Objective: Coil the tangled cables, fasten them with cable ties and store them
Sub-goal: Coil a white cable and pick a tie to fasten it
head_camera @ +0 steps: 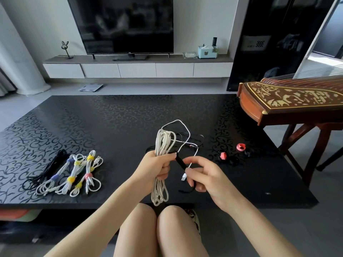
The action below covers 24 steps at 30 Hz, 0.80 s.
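Two hands are held above the front edge of the black table. The left hand is closed around the middle of a coiled white cable. The right hand pinches a black cable tie that reaches to the coil. Tied bundles lie near the front left corner, and spare ties lie toward the right edge.
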Each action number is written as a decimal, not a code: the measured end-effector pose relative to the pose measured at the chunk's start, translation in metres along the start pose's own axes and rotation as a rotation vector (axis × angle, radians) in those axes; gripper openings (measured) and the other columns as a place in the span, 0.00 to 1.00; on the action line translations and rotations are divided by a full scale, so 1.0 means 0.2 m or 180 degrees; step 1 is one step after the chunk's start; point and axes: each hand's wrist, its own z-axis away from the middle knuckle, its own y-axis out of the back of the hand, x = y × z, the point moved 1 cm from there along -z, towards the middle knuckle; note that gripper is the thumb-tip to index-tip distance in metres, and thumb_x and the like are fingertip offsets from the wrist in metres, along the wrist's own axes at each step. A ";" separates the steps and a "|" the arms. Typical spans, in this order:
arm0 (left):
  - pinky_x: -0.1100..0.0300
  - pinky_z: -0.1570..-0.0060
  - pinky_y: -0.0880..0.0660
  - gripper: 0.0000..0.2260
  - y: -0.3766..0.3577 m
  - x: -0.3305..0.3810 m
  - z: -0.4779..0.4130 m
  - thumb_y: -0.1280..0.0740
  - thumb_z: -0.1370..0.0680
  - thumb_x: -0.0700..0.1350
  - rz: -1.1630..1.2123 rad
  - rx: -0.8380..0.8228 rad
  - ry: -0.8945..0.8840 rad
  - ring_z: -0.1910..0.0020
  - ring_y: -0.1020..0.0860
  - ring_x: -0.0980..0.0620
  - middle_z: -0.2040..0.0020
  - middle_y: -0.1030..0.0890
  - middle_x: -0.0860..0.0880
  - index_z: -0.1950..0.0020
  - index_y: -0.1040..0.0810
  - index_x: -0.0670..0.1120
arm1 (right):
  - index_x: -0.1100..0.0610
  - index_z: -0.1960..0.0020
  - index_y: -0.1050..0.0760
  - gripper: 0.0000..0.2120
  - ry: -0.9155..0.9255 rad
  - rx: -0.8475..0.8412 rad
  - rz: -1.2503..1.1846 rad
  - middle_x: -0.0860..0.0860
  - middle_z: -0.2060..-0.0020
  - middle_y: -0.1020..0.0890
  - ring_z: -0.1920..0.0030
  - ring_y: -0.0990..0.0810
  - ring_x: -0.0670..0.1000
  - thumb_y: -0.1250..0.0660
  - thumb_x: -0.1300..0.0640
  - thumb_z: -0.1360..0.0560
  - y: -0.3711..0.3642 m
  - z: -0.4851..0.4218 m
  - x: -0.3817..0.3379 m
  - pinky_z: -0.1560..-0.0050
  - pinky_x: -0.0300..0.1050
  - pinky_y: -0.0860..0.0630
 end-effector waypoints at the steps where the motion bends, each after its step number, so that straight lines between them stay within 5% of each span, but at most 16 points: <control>1: 0.66 0.81 0.46 0.20 0.00 0.01 0.01 0.34 0.23 0.36 0.0075 0.0004 0.0060 0.81 0.44 0.57 0.77 0.42 0.53 0.73 0.34 0.48 | 0.54 0.44 0.22 0.10 0.0100 -0.0111 -0.0105 0.54 0.68 0.20 0.70 0.30 0.48 0.36 0.61 0.23 0.01 0.01 -0.01 0.70 0.36 0.34; 6: 0.66 0.81 0.46 0.20 0.02 0.01 0.05 0.35 0.24 0.36 0.0052 -0.0345 0.0415 0.80 0.46 0.57 0.76 0.43 0.53 0.73 0.35 0.49 | 0.54 0.44 0.20 0.17 0.0612 -0.0608 0.0233 0.53 0.49 0.15 0.52 0.18 0.51 0.38 0.69 0.26 0.04 0.04 -0.10 0.48 0.40 0.23; 10: 0.67 0.83 0.45 0.16 0.00 0.00 0.08 0.34 0.23 0.37 -0.0087 -0.0470 0.0472 0.81 0.45 0.58 0.76 0.43 0.54 0.71 0.28 0.46 | 0.58 0.53 0.18 0.05 0.1022 0.0069 0.0272 0.49 0.67 0.17 0.62 0.19 0.45 0.33 0.63 0.26 0.00 0.01 -0.14 0.56 0.35 0.24; 14: 0.67 0.83 0.44 0.08 -0.01 0.02 0.11 0.34 0.23 0.41 -0.0271 -0.0603 0.0319 0.81 0.43 0.58 0.76 0.41 0.54 0.61 0.25 0.42 | 0.54 0.60 0.20 0.11 0.1185 0.0454 0.0336 0.43 0.68 0.20 0.61 0.22 0.41 0.37 0.50 0.25 -0.02 -0.01 -0.16 0.52 0.33 0.26; 16: 0.67 0.82 0.45 0.10 0.00 0.03 0.13 0.31 0.25 0.47 -0.0473 -0.0724 0.0155 0.79 0.44 0.57 0.75 0.41 0.54 0.60 0.26 0.43 | 0.55 0.63 0.23 0.15 0.0906 0.0383 -0.0825 0.48 0.70 0.23 0.65 0.23 0.47 0.41 0.54 0.21 -0.02 -0.02 -0.17 0.57 0.39 0.23; 18: 0.67 0.80 0.45 0.18 0.00 0.04 0.15 0.31 0.30 0.59 -0.0564 -0.0905 0.0091 0.78 0.45 0.57 0.74 0.40 0.53 0.59 0.25 0.44 | 0.58 0.63 0.27 0.15 0.0420 0.0759 -0.1714 0.49 0.76 0.31 0.75 0.32 0.47 0.43 0.58 0.19 0.02 -0.05 -0.16 0.73 0.38 0.29; 21: 0.67 0.79 0.45 0.34 0.00 0.04 0.18 0.48 0.29 0.74 -0.0620 -0.1259 0.0211 0.77 0.45 0.57 0.72 0.40 0.53 0.55 0.22 0.44 | 0.61 0.64 0.27 0.13 -0.0217 0.1380 -0.0716 0.47 0.80 0.39 0.79 0.42 0.45 0.39 0.61 0.21 0.07 -0.10 -0.13 0.77 0.39 0.45; 24: 0.67 0.79 0.45 0.34 -0.01 0.03 0.20 0.54 0.24 0.68 -0.0715 -0.1261 0.0261 0.77 0.45 0.57 0.74 0.40 0.53 0.55 0.18 0.44 | 0.60 0.71 0.30 0.16 -0.0517 0.1101 0.0140 0.48 0.81 0.40 0.80 0.44 0.45 0.37 0.64 0.25 0.04 -0.12 -0.09 0.77 0.38 0.48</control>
